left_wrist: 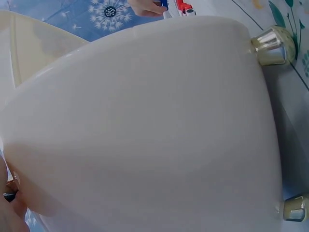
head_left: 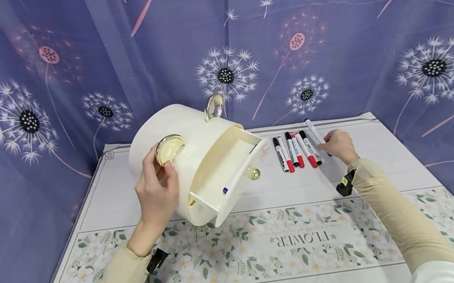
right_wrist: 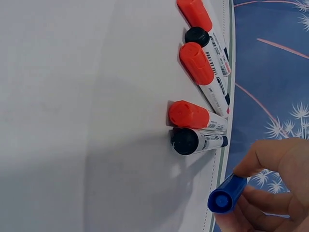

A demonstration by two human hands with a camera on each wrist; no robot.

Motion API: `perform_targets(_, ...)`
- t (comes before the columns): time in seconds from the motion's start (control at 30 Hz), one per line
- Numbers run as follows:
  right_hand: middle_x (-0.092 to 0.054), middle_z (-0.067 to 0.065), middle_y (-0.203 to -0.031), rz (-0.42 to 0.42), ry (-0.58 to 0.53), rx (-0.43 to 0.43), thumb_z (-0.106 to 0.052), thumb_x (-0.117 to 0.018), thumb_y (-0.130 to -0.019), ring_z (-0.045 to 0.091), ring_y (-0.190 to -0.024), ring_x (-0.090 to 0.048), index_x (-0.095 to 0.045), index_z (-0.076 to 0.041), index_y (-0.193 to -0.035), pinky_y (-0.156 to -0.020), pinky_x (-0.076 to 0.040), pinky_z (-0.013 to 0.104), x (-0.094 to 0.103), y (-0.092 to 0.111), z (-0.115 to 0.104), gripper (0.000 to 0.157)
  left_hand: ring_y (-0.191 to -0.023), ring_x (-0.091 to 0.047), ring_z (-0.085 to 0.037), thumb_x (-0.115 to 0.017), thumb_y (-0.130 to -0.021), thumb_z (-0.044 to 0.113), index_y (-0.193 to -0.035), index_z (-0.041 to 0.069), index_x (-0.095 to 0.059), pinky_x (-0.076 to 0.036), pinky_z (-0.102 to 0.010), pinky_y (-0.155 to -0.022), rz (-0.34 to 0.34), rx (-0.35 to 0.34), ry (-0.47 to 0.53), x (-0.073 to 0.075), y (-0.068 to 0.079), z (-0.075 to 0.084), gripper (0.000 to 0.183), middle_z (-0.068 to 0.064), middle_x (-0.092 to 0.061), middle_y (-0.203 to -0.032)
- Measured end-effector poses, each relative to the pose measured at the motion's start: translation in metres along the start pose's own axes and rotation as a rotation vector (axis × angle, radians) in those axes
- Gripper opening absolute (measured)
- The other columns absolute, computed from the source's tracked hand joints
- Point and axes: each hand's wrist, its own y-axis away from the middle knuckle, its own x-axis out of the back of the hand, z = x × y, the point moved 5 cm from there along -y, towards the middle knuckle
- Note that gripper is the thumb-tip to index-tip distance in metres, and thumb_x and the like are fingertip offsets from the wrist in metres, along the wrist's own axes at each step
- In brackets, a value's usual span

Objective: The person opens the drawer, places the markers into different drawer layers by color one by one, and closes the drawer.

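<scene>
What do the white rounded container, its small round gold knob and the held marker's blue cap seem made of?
White rounded container: probably hard plastic, satin, from its smooth, softly shining surface.
Small round gold knob: polished metal or metallised plastic; its bright highlights leave both open.
Blue cap: likely moulded plastic, slightly glossy, from its even colour.

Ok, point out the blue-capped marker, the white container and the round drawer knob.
Blue-capped marker (right_wrist: 227,194): right wrist view, on its cap.
White container (head_left: 197,145): head view, on its outer wall.
Round drawer knob (head_left: 253,173): head view, on its rounded end.
</scene>
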Motion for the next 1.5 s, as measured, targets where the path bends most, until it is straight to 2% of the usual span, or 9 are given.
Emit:
perform_targets(0.17, -0.067, 0.017, -0.079, 0.005, -0.001, 0.002, -0.023, -0.065, -0.075, 0.026, -0.067, -0.058, -0.065, 0.003, -0.092, -0.049, -0.039, 0.024, 0.0026, 0.0002, -0.0011, 0.031, -0.084, -0.067, -0.031, -0.053, -0.084, 0.003, -0.122, -0.006, -0.048, -0.053, -0.014, -0.073, 0.000, -0.002, 0.008, 0.0000, -0.0003, -0.0006, 0.039, -0.024, -0.063, -0.104)
perform_targets(0.4, -0.067, 0.020, -0.085, -0.011, -0.019, 0.018, -0.020, -0.064, -0.076, 0.027, -0.069, -0.060, -0.064, 0.005, -0.098, -0.050, -0.040, 0.024, 0.0039, 0.0009, -0.0026, 0.033, -0.084, -0.067, -0.031, -0.053, -0.085, 0.003, -0.122, -0.006, -0.048, -0.053, -0.014, -0.073, -0.006, 0.002, 0.004, -0.0001, 0.0005, -0.0003, 0.039, -0.024, -0.063, -0.104)
perform_targets(0.63, -0.067, 0.023, -0.090, 0.024, -0.037, 0.074, -0.016, -0.064, -0.075, 0.033, -0.077, -0.062, -0.063, 0.004, -0.096, -0.059, -0.044, 0.032, 0.0089, -0.0007, -0.0037, 0.029, -0.085, -0.067, -0.031, -0.053, -0.085, 0.003, -0.122, -0.005, -0.048, -0.054, -0.017, -0.073, -0.005, 0.002, 0.000, -0.0001, 0.0006, -0.0001, 0.039, -0.024, -0.063, -0.105)
perform_targets(0.9, -0.067, 0.024, -0.093, -0.016, -0.047, 0.095, -0.014, -0.064, -0.076, 0.034, -0.081, -0.063, -0.063, 0.005, -0.098, -0.069, -0.048, 0.040, 0.0048, -0.0015, -0.0013, 0.030, -0.083, -0.067, -0.031, -0.054, -0.085, 0.003, -0.122, -0.006, -0.048, -0.056, -0.024, -0.068, -0.008, -0.008, -0.007, -0.0007, 0.0010, 0.0003, 0.039, -0.024, -0.063, -0.103)
perform_targets(1.0, -0.067, 0.024, -0.093, -0.018, -0.057, 0.101, -0.014, -0.063, -0.075, 0.034, -0.080, -0.063, -0.063, 0.005, -0.099, -0.068, -0.047, 0.038, 0.0014, -0.0008, -0.0001, 0.030, -0.083, -0.067, -0.031, -0.053, -0.085, 0.004, -0.122, -0.006, -0.048, -0.056, -0.025, -0.068, -0.006, -0.010, -0.008, -0.0014, 0.0012, -0.0002, 0.039, -0.024, -0.063, -0.103)
perform_targets(1.3, -0.067, 0.022, -0.089, 0.050, -0.068, 0.119, -0.012, -0.064, -0.075, 0.032, -0.076, -0.062, -0.064, 0.003, -0.095, -0.064, -0.046, 0.037, 0.0042, -0.0013, -0.0067, 0.025, -0.081, -0.067, -0.030, -0.053, -0.085, 0.006, -0.122, -0.007, -0.048, -0.056, -0.033, -0.063, 0.003, -0.033, -0.021, -0.0018, 0.0023, -0.0007, 0.039, -0.024, -0.063, -0.101)
perform_targets(1.5, -0.067, 0.022, -0.091, 0.028, -0.062, 0.097, -0.012, -0.065, -0.076, 0.033, -0.078, -0.062, -0.064, 0.003, -0.097, -0.066, -0.048, 0.039, 0.0017, -0.0004, -0.0075, 0.026, -0.082, -0.067, -0.030, -0.053, -0.085, 0.004, -0.122, -0.007, -0.048, -0.056, -0.032, -0.064, -0.002, -0.031, -0.017, -0.0016, 0.0017, -0.0002, 0.039, -0.025, -0.063, -0.102)
